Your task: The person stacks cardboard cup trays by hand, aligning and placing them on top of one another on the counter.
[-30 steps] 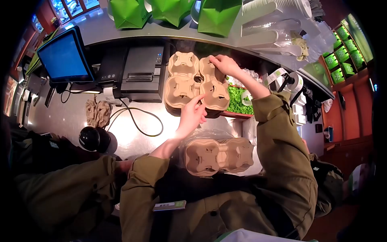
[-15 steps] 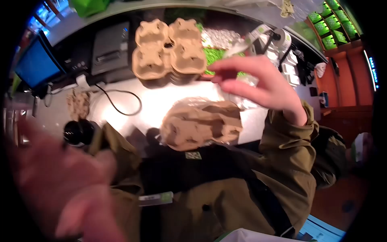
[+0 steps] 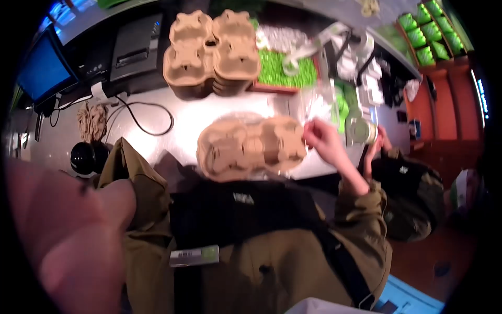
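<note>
A two-cup moulded cardboard cup carrier lies on the steel counter directly in front of me, hollows facing up. Clear plastic shows along its near edge. At its right end is my right hand, fingers curled together in a pinch; whether they grip the carrier's rim or the plastic cannot be made out. My left hand is very close to the camera at lower left, blurred, with its fingers not distinguishable. Beyond the carrier stands a stack of four-cup cardboard carriers.
To the right, a co-worker's hand is at a clear cup. A red tray with green shreds sits behind. A screen, a dark machine, a looped black cable and a round black object are left.
My right hand has come down from above the counter to the carrier's right end, its fingers closing. The carrier now sits flatter with its hollows more visible. My left hand remains at lower left.
</note>
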Motion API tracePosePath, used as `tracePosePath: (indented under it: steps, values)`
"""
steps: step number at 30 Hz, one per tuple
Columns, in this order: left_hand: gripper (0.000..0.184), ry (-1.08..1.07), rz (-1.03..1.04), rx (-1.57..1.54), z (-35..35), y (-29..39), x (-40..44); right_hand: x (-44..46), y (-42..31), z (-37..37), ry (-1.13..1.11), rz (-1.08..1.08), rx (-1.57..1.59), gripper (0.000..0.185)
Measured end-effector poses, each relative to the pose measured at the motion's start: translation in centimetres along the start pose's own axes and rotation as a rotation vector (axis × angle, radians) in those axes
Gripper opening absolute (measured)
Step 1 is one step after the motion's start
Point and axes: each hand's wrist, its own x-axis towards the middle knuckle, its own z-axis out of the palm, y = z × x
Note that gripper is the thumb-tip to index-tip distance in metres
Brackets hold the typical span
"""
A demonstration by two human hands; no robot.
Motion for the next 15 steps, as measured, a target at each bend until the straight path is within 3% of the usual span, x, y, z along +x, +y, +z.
tracePosePath:
  steps: [1,3,4,5,6,7,8,9,12,15]
  values:
    - [0.013,0.087,-0.075,0.066,-0.1,-0.1,-1.3,-0.6,0.1,0.3,-0.018,0.068,0.073,0.012]
    - [0.011,0.216,-0.499,0.202,0.7,0.2,-6.5,0.3,-0.7,-0.3,-0.041,0.143,0.210,0.013]
    - [0.009,0.137,-0.829,0.203,1.6,0.5,-9.6,0.4,-0.8,-0.5,-0.069,0.188,0.218,0.014]
    - [0.003,-0.004,-1.287,0.008,2.0,0.8,-11.3,0.7,-0.9,-0.8,-0.093,0.235,0.227,0.014]
    - [0.006,-0.191,-1.302,0.119,2.8,1.1,-14.1,0.7,-0.8,-1.1,-0.113,0.285,0.238,0.015]
    - [0.006,-0.185,-1.520,-0.043,2.9,2.0,-16.2,0.7,-0.7,-1.1,-0.115,0.291,0.267,0.015]
    - [0.006,-0.316,-1.450,-0.004,3.1,2.8,-17.1,0.8,-0.8,-1.2,-0.139,0.295,0.276,0.014]
    - [0.007,-0.222,-1.563,-0.100,3.5,3.6,-19.4,0.9,-1.1,-1.4,-0.167,0.300,0.278,0.014]
    - [0.007,0.009,-1.629,-0.185,4.2,3.8,-18.6,1.2,-0.3,-1.6,-0.191,0.294,0.321,0.014]
    - [0.008,-0.081,-1.763,-0.251,3.3,3.4,-19.0,0.9,-0.6,-1.3,-0.179,0.274,0.336,0.014]
